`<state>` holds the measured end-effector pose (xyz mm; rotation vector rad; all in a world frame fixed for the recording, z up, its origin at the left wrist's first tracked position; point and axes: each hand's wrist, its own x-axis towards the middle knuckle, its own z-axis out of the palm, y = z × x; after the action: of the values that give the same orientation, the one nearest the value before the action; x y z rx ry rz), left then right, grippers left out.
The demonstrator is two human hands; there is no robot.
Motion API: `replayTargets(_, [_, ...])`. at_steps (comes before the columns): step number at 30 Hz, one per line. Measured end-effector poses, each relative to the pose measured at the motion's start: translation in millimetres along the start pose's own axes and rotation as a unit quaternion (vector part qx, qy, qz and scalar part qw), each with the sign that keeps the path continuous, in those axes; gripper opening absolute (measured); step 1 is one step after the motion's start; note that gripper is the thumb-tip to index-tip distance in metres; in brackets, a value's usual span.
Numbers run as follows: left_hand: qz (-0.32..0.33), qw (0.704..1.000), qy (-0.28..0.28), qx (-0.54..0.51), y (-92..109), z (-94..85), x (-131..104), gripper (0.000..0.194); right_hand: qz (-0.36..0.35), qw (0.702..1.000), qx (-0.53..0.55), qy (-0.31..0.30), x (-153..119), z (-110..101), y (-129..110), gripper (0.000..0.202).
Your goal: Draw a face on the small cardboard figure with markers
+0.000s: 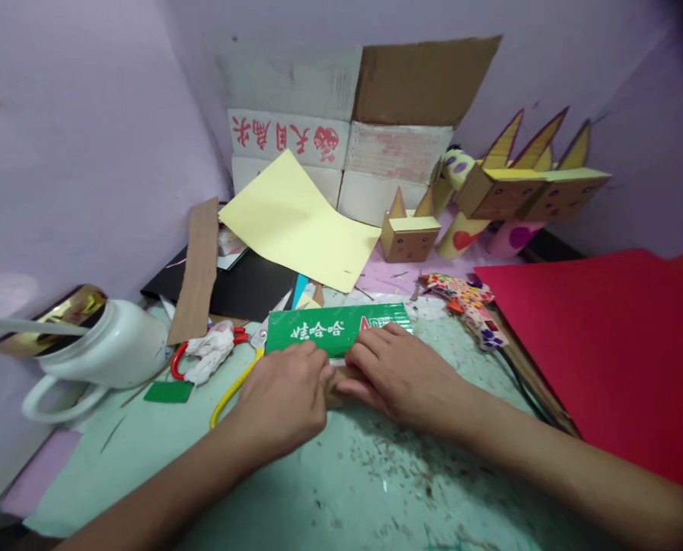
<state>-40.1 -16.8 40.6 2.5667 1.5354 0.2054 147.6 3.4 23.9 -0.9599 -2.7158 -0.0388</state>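
Observation:
A flat green cardboard piece (318,325) with white lettering lies at the centre of the table. Along its near edge, my left hand (287,390) has its fingers curled down, and my right hand (396,367) bends over the right part of that edge. Between the two hands a bit of brown cardboard (335,389) shows, and both hands are closed on the piece. The fingertips are mostly hidden. Beside my left hand are the yellow handle of a pair of scissors (235,390) and red-handled scissors (179,361) partly under crumpled white tissue (210,352).
A white mug (112,344) lies tipped at the left near a small green scrap (168,392). Yellow paper (299,222), a brown strip (197,268) and black paper (243,283) lie behind. Cardboard cat heads (410,239) stand at the back right, red sheet (617,344) at the right.

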Motion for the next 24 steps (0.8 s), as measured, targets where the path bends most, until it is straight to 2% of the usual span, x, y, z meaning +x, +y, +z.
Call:
replayTargets(3, [-0.016,1.000,-0.021,-0.013,-2.1,0.0,2.6,0.026,0.009,0.998,-0.038,0.045,-7.5,9.4,-10.4,0.029])
replayTargets(5, [-0.015,1.000,-0.009,-0.025,-3.3,0.8,3.8,0.022,0.000,0.999,-0.039,0.037,-10.8,12.0,-15.7,0.047])
replayTargets(7, [-0.021,0.999,0.011,-0.028,-4.5,2.5,5.5,0.018,-0.005,0.999,-0.032,0.005,-9.3,9.6,-16.7,0.070])
replayTargets(8, [-0.028,0.999,0.020,-0.024,-5.2,3.7,6.7,0.017,-0.003,1.000,-0.029,-0.010,-6.8,7.0,-15.7,0.075])
replayTargets(14, [-0.065,0.992,0.084,0.067,-9.3,10.3,14.0,0.023,0.016,0.998,-0.017,-0.057,12.5,-7.2,-2.4,0.068])
replayTargets(17, [0.001,0.992,0.114,0.057,-14.2,10.6,9.5,0.027,0.019,0.997,0.001,-0.077,16.7,-5.8,5.2,0.062])
replayTargets(20, [0.090,0.988,0.119,0.033,-19.7,12.3,0.4,0.019,0.016,0.997,0.041,-0.068,20.4,-1.0,14.3,0.069])
replayTargets(24, [0.137,0.973,0.129,0.134,-21.0,18.0,-6.2,0.028,0.009,0.997,0.060,-0.054,24.8,3.9,22.2,0.074])
